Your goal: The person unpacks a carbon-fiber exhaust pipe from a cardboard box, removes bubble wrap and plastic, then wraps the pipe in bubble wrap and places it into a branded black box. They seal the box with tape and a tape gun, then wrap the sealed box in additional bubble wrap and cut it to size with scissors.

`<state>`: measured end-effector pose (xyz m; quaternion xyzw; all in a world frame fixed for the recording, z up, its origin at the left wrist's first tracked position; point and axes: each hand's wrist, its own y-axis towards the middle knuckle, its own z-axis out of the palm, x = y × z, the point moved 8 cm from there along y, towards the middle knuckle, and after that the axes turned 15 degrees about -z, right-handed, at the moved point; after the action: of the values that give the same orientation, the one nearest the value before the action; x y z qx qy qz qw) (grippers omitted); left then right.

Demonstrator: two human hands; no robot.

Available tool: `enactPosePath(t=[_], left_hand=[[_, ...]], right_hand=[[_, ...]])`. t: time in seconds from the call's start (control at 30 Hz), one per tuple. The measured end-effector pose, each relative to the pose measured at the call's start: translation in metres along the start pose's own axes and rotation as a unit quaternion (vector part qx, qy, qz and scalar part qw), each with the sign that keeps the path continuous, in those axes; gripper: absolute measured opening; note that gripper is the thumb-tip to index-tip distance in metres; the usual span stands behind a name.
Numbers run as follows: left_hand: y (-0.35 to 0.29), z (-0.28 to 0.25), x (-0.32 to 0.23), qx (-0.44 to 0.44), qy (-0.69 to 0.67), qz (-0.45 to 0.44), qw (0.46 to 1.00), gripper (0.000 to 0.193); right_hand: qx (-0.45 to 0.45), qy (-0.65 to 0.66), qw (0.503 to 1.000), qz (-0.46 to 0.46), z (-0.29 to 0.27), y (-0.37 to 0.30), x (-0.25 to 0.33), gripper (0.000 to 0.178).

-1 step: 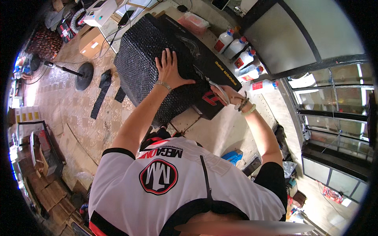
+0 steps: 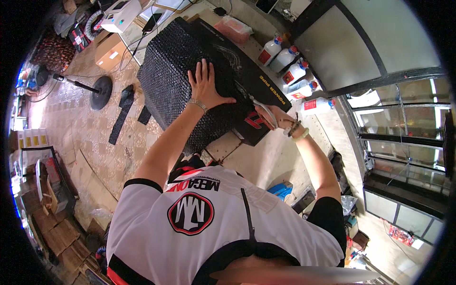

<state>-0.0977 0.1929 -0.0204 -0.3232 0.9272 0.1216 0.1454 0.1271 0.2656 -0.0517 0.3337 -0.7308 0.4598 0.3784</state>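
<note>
A large bundle in black bubble wrap [image 2: 164,71] lies across the table in front of me, and a long black printed box [image 2: 266,90] shows along its right side. My left hand [image 2: 205,88] rests flat on the wrap with its fingers spread and its thumb pointing right. To the right of it, my right hand [image 2: 280,118] is closed round a slim silver-grey tool [image 2: 267,111]. The tool's tip reaches the edge of the wrap over the box; its exact kind is hard to make out.
Several white bottles [image 2: 284,58] stand beyond the box, near a pink bag [image 2: 233,29]. On the tiled floor at left are a stand with a round black base [image 2: 101,92], strips of black wrap [image 2: 124,111] and a cardboard box [image 2: 110,52]. Framed glass panels [image 2: 327,45] rise at right.
</note>
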Motion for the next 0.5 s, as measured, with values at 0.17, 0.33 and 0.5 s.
enactPosePath(t=[0.17,0.33,0.5], left_hand=[[-0.005,-0.007,-0.001,-0.023,-0.054,0.028,0.998,0.134],[-0.012,-0.002,-0.004,-0.067,-0.115,0.113,0.985,0.102],[-0.03,0.013,-0.031,-0.013,-0.132,0.373,0.918,0.062]], right_hand=[[0.038,0.0,0.999,-0.019,0.006,0.003,0.018,0.069],[0.004,0.019,1.0,0.021,0.006,0.027,0.016,0.06],[0.006,0.091,0.995,0.036,0.004,0.027,0.01,0.053]])
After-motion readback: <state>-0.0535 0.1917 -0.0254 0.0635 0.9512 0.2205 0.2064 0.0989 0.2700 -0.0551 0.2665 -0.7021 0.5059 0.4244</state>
